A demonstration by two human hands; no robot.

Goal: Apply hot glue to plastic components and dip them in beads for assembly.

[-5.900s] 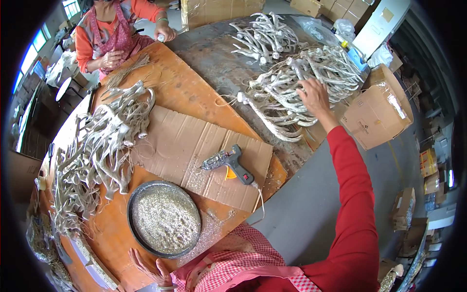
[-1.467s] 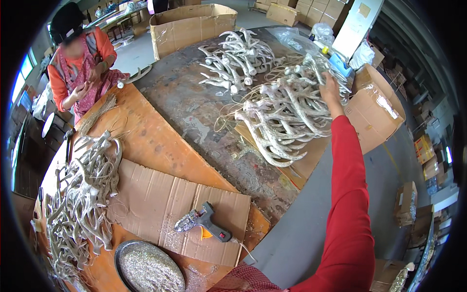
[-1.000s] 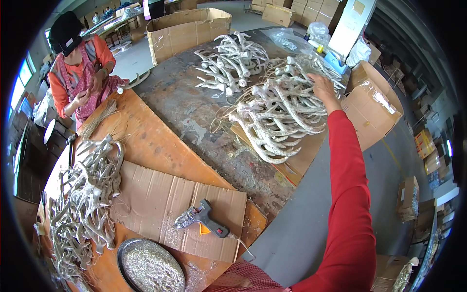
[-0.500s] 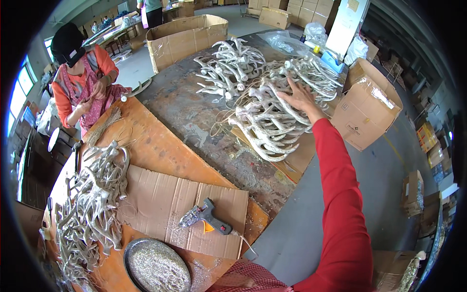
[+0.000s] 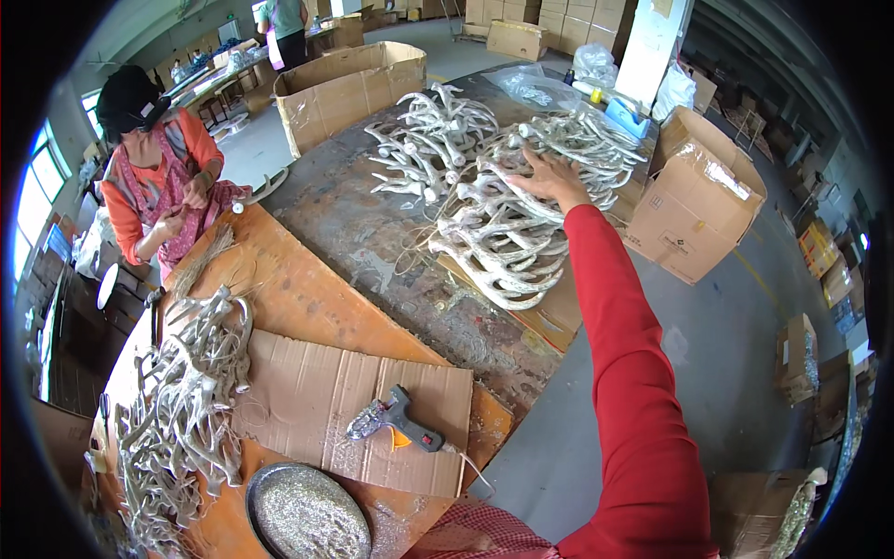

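My right hand reaches far out in a red sleeve and lies with spread fingers on top of a heap of whitish antler-shaped pieces. The heap sits on a dark, stained tabletop. A second, smaller heap of the same pieces lies just beyond and to the left of the hand. I cannot see a piece lifted in the hand. My left hand is out of the picture.
A glue gun lies on a cardboard sheet on the orange table, beside a round tray of glitter and glittered antlers. A person in orange works opposite. Cardboard boxes stand around.
My right hand has come back from the far right side of the heap toward its middle and spread its fingers there. The view has tilted slightly.
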